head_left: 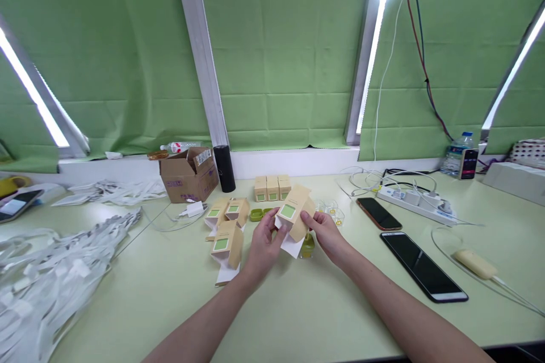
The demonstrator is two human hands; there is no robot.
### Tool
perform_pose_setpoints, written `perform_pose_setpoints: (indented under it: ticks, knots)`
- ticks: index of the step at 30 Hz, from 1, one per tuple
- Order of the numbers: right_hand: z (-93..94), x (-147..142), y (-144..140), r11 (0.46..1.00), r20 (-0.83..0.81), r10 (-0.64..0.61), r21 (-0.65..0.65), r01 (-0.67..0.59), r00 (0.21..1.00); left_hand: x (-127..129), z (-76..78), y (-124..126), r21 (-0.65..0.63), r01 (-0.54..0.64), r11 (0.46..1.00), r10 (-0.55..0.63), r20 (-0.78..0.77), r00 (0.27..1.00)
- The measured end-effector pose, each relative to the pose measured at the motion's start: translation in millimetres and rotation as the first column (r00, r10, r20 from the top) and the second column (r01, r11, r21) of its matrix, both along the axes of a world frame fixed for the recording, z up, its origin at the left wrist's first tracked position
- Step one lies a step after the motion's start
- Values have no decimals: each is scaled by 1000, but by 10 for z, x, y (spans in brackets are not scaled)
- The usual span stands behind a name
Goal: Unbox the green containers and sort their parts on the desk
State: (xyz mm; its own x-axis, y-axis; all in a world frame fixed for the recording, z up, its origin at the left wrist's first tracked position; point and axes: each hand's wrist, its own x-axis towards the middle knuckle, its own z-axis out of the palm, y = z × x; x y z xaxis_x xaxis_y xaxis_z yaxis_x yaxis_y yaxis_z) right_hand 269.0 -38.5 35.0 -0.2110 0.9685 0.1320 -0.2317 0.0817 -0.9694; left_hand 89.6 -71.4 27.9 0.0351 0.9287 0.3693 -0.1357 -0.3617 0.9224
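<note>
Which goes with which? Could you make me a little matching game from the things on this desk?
Things:
1. black cylinder
2. water bottle
3. open carton
4. big phone

Places:
a. held in both hands
b. flat on the desk, at right
c. far right, by the wall
d. beside the brown box

Pairs: 1-d, 2-c, 3-a, 4-b
</note>
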Motion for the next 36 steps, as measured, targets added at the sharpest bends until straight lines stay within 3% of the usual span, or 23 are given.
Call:
perform_pose_setpoints:
  ticks: [6, 17, 25, 28, 30, 33, 36]
  knots:
    - [54, 5, -28, 999, -10, -43, -6, 43, 999, -53, 23, 41, -103, 38, 994, -24, 136, 990]
    - [59, 16, -48, 995, -7, -69, 68, 69, 998, -69, 125, 21, -91, -65, 994, 65, -4, 998]
    - [68, -7, -53, 988, 60, -50, 148, 41, 997, -108, 210, 29, -100, -53, 994, 49, -40, 998]
    - [53, 16, -39, 964, 47, -121, 245, 106, 992, -141, 185, 46, 15, -167, 986, 167, -35, 985]
    - [36, 28, -19, 947, 33, -188, 273, 172, 982, -175, 170, 52, 180, -262, 948, 277, -68, 958]
    - [-4, 24, 29, 953, -2, -245, 183, 241, 970, -241, 168, 47, 493, -288, 821, 421, -182, 888]
    - [-54, 4, 83, 967, -8, -243, 83, 242, 970, -299, 185, 27, 669, -205, 715, 512, -300, 805]
